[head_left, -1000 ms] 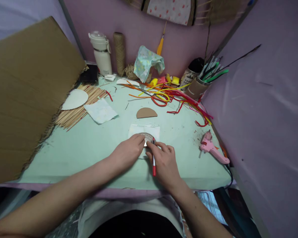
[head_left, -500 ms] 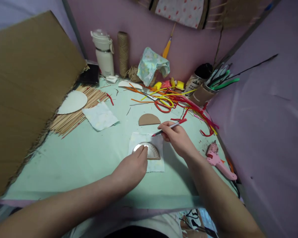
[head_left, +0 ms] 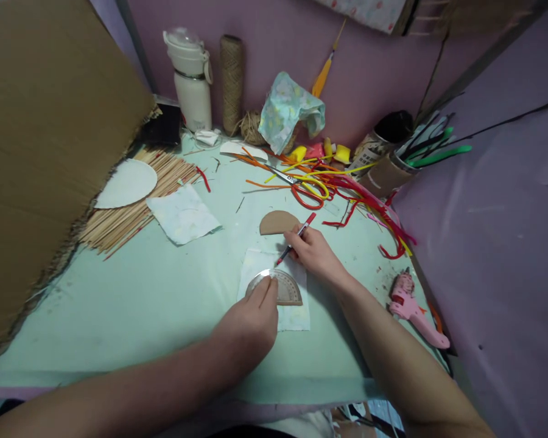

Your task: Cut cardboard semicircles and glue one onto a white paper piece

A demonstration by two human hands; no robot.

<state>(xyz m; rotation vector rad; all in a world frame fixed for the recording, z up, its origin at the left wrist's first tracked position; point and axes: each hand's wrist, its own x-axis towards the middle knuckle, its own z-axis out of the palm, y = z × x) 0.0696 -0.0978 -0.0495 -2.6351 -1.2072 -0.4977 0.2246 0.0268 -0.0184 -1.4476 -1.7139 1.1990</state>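
A clear half-round protractor [head_left: 283, 288] lies over a brown half-circle on a pale patterned paper square [head_left: 296, 316] on the mint-green table [head_left: 164, 292]. My left hand [head_left: 251, 319] presses fingertips down on the protractor's left part. My right hand [head_left: 315, 252] is closed round a red pen [head_left: 296, 237], its tip touching the paper just above the protractor's curved edge. A second brown half-circle of card [head_left: 276, 222] lies just behind the pen.
A big cardboard sheet [head_left: 45, 140] leans at left beside a pile of thin sticks [head_left: 132, 207], a white oval and a paper scrap [head_left: 182, 213]. At the back: white bottle [head_left: 192, 79], twine spool [head_left: 232, 82], scissors [head_left: 301, 188] among coloured strips, cup of tools [head_left: 388, 170]. Pink glue gun [head_left: 413, 310] at right.
My right hand lifted the pen from the protractor's near side, swung it round behind, and now has the tip down at the curved edge. The view has shifted closer and lower.
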